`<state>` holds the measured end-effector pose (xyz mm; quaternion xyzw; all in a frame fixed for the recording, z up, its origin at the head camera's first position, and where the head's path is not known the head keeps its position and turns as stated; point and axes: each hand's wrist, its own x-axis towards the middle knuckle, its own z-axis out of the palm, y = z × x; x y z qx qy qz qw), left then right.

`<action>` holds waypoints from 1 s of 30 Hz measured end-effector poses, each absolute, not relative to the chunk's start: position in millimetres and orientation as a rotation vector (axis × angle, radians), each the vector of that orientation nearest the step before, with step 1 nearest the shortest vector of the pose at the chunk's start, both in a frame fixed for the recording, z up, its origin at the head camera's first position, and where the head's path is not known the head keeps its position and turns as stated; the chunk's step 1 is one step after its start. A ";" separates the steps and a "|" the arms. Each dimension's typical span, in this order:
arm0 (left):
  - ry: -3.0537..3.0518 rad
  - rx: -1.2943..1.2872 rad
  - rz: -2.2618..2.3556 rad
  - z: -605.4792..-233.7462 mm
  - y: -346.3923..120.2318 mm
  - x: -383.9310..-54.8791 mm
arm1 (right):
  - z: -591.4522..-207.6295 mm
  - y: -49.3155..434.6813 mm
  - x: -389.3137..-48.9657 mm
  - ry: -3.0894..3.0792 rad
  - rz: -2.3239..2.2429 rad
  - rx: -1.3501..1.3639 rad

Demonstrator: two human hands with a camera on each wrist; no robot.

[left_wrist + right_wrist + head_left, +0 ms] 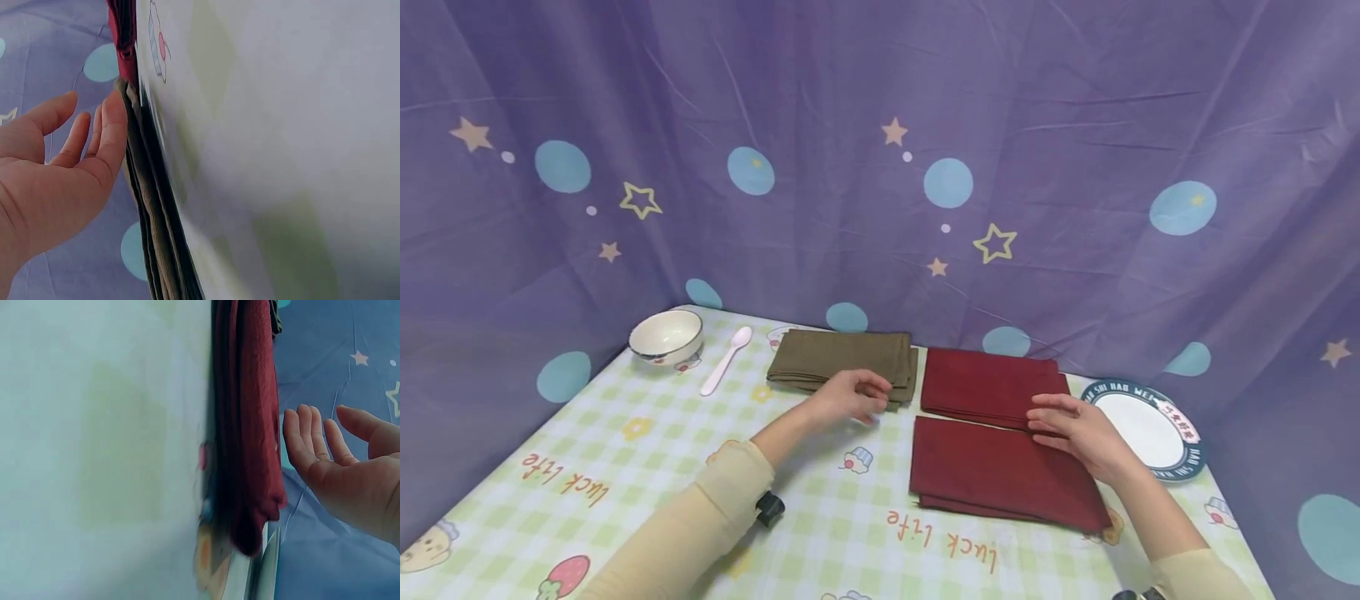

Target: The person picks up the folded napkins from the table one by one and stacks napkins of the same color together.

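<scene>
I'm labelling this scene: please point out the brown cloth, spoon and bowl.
Brown cloth (838, 353), head view, on its upper face.
Spoon (724, 364), head view, on its handle.
Bowl (665, 332), head view, on its inside.

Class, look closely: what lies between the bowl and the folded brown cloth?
A pale pink spoon lies between the bowl and the brown cloth, seen in the head view.

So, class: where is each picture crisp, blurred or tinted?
Head view: fairly crisp at the bowl and brown cloth; left wrist view: tablecloth blurred and pale, fingers sharper; right wrist view: bluish tint, tablecloth blurred, dark shadow along a red cloth.
</scene>
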<state>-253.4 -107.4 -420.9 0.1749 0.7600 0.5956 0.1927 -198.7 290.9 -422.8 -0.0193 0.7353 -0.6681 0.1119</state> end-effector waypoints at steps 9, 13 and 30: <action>2.151 0.497 1.609 -424.4 -91.1 -251.4 | -426.7 310.6 -185.7 2.140 -1.987 0.015; 2.162 0.494 1.575 -423.9 -86.3 -249.2 | -427.3 318.5 -182.6 2.153 -1.986 0.003; 1.990 0.383 1.655 -427.1 -71.5 -240.2 | -428.7 354.6 -152.7 2.179 -1.991 0.002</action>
